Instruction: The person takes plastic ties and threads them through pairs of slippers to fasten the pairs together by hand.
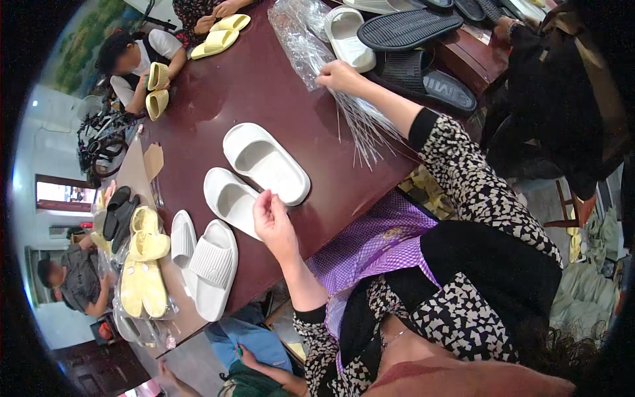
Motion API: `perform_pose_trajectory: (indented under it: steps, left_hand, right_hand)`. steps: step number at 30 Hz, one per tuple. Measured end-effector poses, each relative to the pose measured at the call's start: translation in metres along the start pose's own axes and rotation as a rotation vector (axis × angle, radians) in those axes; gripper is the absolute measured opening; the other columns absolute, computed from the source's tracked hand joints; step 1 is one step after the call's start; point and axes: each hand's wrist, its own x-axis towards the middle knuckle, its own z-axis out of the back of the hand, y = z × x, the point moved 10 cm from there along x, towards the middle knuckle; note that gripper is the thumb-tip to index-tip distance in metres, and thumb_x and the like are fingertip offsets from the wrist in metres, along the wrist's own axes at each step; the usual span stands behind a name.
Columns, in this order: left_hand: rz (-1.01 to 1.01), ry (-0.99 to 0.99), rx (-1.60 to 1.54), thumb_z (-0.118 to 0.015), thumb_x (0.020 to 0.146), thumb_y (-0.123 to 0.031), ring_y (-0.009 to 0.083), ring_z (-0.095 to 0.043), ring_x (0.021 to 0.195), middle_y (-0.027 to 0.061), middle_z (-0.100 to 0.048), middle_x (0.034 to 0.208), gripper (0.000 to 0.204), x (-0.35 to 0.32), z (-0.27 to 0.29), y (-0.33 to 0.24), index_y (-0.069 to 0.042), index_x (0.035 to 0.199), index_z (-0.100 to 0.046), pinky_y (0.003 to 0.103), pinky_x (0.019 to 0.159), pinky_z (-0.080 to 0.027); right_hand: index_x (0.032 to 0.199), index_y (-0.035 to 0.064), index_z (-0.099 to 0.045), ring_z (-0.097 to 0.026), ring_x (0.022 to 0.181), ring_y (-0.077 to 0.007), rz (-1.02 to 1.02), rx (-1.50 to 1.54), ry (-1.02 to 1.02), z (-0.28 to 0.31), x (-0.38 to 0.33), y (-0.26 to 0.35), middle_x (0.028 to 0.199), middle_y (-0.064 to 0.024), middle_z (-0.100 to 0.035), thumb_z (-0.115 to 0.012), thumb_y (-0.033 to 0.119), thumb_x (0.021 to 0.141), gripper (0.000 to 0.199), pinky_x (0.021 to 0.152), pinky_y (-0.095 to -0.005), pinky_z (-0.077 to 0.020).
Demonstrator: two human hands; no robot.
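Two white slide sandals lie side by side at mid-table: the farther slide [268, 162] shows whole, and the nearer slide [228, 198] has its heel end hidden by my left hand [274, 225]. The fingers of that hand are curled together above the heels; anything between them is too small to make out. My right hand [340, 77] reaches to the far right, its fingertips pinched at the edge of clear plastic bags [291, 36] and a bundle of thin white strips [364, 129]. Which of these the fingers hold, if either, I cannot tell.
Another white pair [213, 264] lies at the table's left edge, near bagged yellow slippers [144, 288]. Black slides [410, 30] and a white slide [350, 40] pile up at the far right. Across the dark red table [192, 132], a person holds yellow slides [157, 89].
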Motion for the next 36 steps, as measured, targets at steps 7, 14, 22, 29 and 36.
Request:
perform_pose_trajectory:
  steps: [7,14,22,29,36]
  left_hand:
    - [0.158,0.289,-0.098,-0.058,0.087,-0.012,0.0065,-0.052,0.064,0.0024,-0.058,0.078,0.021,0.046,-0.103,0.010,0.004,0.101,-0.058,0.019,0.055,-0.043]
    - [0.236,0.251,-0.275,-0.060,0.086,-0.015,0.0064,-0.052,0.060,0.0027,-0.060,0.078,0.015,0.065,-0.138,0.038,-0.002,0.094,-0.060,0.020,0.052,-0.044]
    - [0.315,0.143,-0.689,-0.054,0.089,-0.012,0.0130,-0.055,0.058,0.0071,-0.060,0.080,0.006,0.053,-0.113,0.009,-0.006,0.089,-0.052,0.026,0.052,-0.049]
    - [0.126,-0.066,-0.871,-0.049,0.090,-0.010,0.0175,-0.055,0.061,0.0075,-0.056,0.075,0.002,0.047,-0.001,-0.001,-0.008,0.089,-0.049,0.034,0.057,-0.052]
    - [-0.125,-0.094,-0.880,-0.047,0.090,-0.009,0.0167,-0.054,0.066,0.0063,-0.054,0.073,0.003,0.026,0.076,-0.022,-0.007,0.089,-0.049,0.035,0.064,-0.052]
  right_hand:
    - [0.083,0.0018,-0.065,-0.062,0.064,-0.0198,0.090,0.296,0.167,-0.002,-0.059,0.051,0.071,-0.0109,-0.065,-0.061,0.017,0.078,0.016,0.062,-0.0304,-0.0479]
    - [0.087,0.0052,-0.065,-0.063,0.073,-0.0306,0.266,0.246,0.279,-0.011,-0.090,0.089,0.077,-0.0161,-0.064,-0.060,0.018,0.080,0.016,0.067,-0.0367,-0.0483]
    - [0.088,0.0048,-0.063,-0.062,0.082,-0.0315,0.334,0.084,0.349,-0.024,-0.095,0.074,0.084,-0.0160,-0.064,-0.057,0.015,0.080,0.014,0.072,-0.0396,-0.0476]
    - [0.088,0.0031,-0.060,-0.058,0.086,-0.0319,0.366,-0.124,0.274,-0.011,-0.093,0.044,0.087,-0.0130,-0.059,-0.057,0.010,0.080,0.011,0.075,-0.0389,-0.0459]
    - [0.088,0.0022,-0.059,-0.057,0.085,-0.0321,0.395,-0.221,0.227,0.005,-0.089,0.033,0.090,-0.0126,-0.058,-0.056,0.009,0.080,0.011,0.074,-0.0387,-0.0460]
